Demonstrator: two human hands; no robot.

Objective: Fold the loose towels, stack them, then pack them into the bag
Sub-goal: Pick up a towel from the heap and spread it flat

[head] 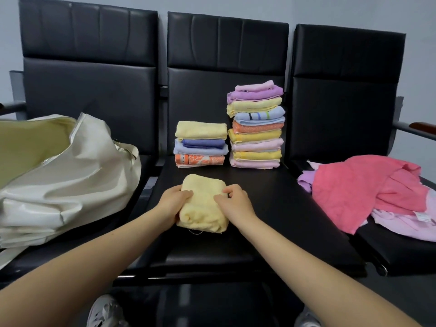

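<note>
The open cream bag (61,175) lies at my left. My left hand (173,199) and right hand (233,201) both grip the folded yellow towel (203,208) between them on the bench (271,208); loose pink towels (368,192) lie right.

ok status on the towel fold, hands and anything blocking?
Left hand and right hand both gripping folded yellow towel on middle seat. Two stacks behind it; loose pink pile waiting right, bag open left. Nothing in the way.
</note>
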